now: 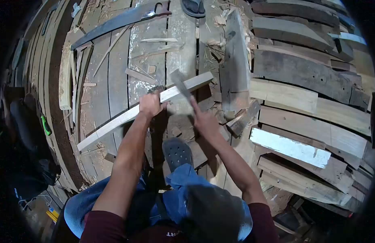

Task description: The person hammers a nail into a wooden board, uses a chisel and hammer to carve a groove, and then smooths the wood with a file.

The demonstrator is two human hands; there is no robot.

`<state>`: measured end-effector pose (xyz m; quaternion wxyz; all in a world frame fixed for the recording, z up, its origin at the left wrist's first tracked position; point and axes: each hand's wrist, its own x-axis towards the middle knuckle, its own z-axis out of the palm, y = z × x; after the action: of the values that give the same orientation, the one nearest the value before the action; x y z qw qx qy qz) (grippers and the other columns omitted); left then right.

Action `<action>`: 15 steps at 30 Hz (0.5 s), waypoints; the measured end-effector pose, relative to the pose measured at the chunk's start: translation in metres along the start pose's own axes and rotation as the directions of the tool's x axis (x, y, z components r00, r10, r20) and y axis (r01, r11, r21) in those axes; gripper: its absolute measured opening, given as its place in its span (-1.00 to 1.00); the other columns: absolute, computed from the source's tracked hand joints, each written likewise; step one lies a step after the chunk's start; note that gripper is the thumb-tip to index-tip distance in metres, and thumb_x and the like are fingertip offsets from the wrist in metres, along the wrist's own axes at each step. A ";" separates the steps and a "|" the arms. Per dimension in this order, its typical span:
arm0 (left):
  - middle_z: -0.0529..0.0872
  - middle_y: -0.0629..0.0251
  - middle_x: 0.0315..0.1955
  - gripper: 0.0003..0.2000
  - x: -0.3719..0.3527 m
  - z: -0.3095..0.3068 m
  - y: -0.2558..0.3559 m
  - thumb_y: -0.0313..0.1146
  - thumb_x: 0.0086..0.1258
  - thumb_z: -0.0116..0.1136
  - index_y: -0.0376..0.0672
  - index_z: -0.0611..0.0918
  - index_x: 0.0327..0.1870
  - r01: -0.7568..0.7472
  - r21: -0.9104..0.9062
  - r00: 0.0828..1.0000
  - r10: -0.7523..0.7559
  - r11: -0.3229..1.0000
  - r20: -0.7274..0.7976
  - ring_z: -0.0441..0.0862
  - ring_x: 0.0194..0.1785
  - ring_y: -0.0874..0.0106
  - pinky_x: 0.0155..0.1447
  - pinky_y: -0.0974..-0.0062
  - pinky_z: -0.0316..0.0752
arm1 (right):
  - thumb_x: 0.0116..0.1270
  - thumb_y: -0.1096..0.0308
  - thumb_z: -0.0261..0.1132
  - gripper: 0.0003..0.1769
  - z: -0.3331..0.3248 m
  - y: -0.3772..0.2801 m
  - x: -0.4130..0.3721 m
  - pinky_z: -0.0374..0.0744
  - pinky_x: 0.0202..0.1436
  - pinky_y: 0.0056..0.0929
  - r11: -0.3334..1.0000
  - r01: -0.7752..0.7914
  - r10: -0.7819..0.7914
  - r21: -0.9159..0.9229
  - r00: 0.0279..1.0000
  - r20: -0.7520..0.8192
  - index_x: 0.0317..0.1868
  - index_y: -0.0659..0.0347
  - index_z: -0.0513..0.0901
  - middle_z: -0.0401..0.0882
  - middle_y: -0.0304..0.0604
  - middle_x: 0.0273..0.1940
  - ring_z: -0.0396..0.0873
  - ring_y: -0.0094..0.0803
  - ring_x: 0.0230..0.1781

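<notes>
A long pale piece of lumber [114,126] slants across the middle, its far end raised to the right. My left hand [150,104] is closed around it near the centre. In my right hand [206,124] is the reddish handle of a flat-bladed tool [181,84]; its grey blade overlaps the upper part of the lumber in this view. The blade is slightly blurred, and its exact kind is hard to make out. My shoe [177,153] is planted on the boards just below the lumber.
A large handsaw [114,27] lies at the upper left. Wood chips and offcuts [139,76] litter the plank floor [118,91]. An upright plank [235,60] stands right of my hands, beside stacked timber [301,73]. A green-handled tool [45,125] sits at the left.
</notes>
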<state>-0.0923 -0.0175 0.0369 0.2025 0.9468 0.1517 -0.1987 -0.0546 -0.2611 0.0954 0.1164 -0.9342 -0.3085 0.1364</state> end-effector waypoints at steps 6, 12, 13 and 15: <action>0.73 -0.04 -0.37 -0.35 -0.001 0.004 0.000 0.16 0.13 0.31 -0.17 0.56 0.10 0.024 0.026 1.000 -0.024 0.999 0.011 0.71 -0.24 0.03 -0.09 0.09 0.57 | 0.43 0.26 0.08 -0.34 0.003 -0.025 0.001 0.54 -0.61 -0.07 0.999 -0.020 0.018 0.046 0.999 0.047 0.51 -0.05 0.11 0.56 0.01 -0.63 0.56 -0.04 -0.67; 0.74 0.01 -0.38 -0.42 -0.006 -0.015 0.009 0.16 0.16 0.29 -0.22 0.59 -0.06 0.025 0.027 0.999 -0.026 0.999 0.037 0.72 -0.24 0.06 -0.06 0.11 0.56 | 0.41 0.16 0.15 -0.28 0.002 0.002 0.013 0.49 -0.59 -0.02 0.973 -0.229 0.229 -0.035 0.973 -0.008 0.52 -0.08 0.10 0.51 0.09 -0.66 0.55 0.00 -0.64; 0.74 0.01 -0.38 -0.42 -0.005 -0.012 0.008 0.16 0.16 0.29 -0.22 0.59 -0.05 0.025 0.032 0.999 -0.026 0.999 0.023 0.72 -0.24 0.06 -0.06 0.11 0.56 | 0.41 0.18 0.14 -0.29 0.007 -0.004 0.000 0.48 -0.60 -0.02 0.993 -0.112 0.113 -0.047 0.993 0.019 0.51 -0.06 0.10 0.52 0.09 -0.63 0.55 -0.01 -0.64; 0.74 0.01 -0.39 -0.42 -0.002 -0.001 0.002 0.17 0.16 0.28 -0.20 0.59 -0.04 0.027 0.044 1.000 -0.026 0.999 -0.017 0.72 -0.23 0.08 -0.06 0.11 0.56 | 0.43 0.22 0.13 -0.31 0.012 -0.010 -0.010 0.47 -0.62 -0.02 0.989 0.132 -0.127 -0.066 0.990 0.066 0.51 -0.01 0.11 0.56 0.09 -0.59 0.55 -0.04 -0.66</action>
<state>-0.0930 -0.0197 0.0391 0.1778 0.9505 0.1615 -0.1969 -0.0718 -0.2577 0.0896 0.0825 -0.9110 -0.3765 0.1465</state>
